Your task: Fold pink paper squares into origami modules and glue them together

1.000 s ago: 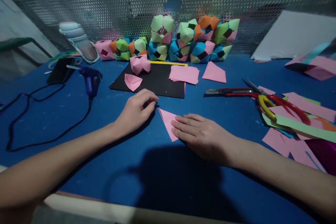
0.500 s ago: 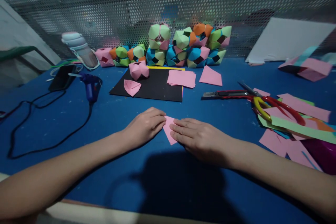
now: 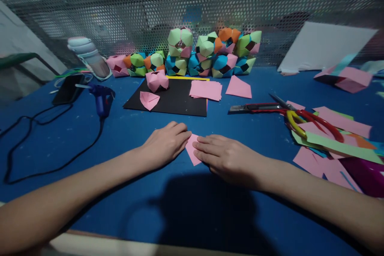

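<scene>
In the head view, a small folded pink paper lies on a blue table [image 3: 135,212], about midway between its front and back edges. The right hand [image 3: 229,158], flat with fingers extended, presses the folded pink paper [image 3: 192,153]. The left hand [image 3: 165,144] has bent fingers touching its left corner; whether they pinch cannot be told. Colourful paper balls [image 3: 207,46] line the back edge; scissors [image 3: 325,121] lie toward the right edge.

The right hand [image 3: 226,158] covers part (how much is unclear) of the pink paper [image 3: 191,151].

Craft workspace: glue gun [image 3: 101,103], scissors [image 3: 322,119]
</scene>
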Demonstrator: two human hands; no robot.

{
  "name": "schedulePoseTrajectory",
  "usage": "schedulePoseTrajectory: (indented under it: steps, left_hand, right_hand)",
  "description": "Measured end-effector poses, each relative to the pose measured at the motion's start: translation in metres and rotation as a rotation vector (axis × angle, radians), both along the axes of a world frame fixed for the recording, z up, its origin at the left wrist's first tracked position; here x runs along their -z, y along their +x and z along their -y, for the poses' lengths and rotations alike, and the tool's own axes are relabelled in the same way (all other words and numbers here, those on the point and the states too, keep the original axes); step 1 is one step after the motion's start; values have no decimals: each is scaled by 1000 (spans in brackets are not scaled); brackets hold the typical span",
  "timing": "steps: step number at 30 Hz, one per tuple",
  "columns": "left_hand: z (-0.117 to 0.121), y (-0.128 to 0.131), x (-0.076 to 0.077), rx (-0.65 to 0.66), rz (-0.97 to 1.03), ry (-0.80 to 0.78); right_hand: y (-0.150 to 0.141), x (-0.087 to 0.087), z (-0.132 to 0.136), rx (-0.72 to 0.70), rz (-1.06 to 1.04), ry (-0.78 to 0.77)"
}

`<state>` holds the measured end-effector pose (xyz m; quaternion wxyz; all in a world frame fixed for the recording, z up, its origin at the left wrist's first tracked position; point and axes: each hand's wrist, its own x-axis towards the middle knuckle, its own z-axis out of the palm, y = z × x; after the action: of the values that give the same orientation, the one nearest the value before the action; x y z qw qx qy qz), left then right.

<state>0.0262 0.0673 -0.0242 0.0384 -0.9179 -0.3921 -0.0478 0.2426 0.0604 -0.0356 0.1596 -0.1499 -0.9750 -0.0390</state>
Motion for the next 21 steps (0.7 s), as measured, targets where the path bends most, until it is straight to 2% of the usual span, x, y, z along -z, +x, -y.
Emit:
schedulePoseTrajectory:
  steps: [2, 6, 9, 14, 21]
  left_hand:
    - [0, 1, -1, -11, -22, 4]
    - [1, 2, -2, 1, -93, 27]
    - [2, 4, -2, -7, -139, 33]
    - [3, 7, -4, -46, -156, 4]
    - [4, 9, -7, -90, -104, -76]
  right_hand:
    - [-1, -1, 1, 28, 18, -49]
    - [-2, -2, 1, 195, -8, -188]
    - [-5, -2, 0, 202, -6, -241]
    - [-9, -6, 1, 159, 72, -164]
    - [5, -24, 19, 313, 255, -38]
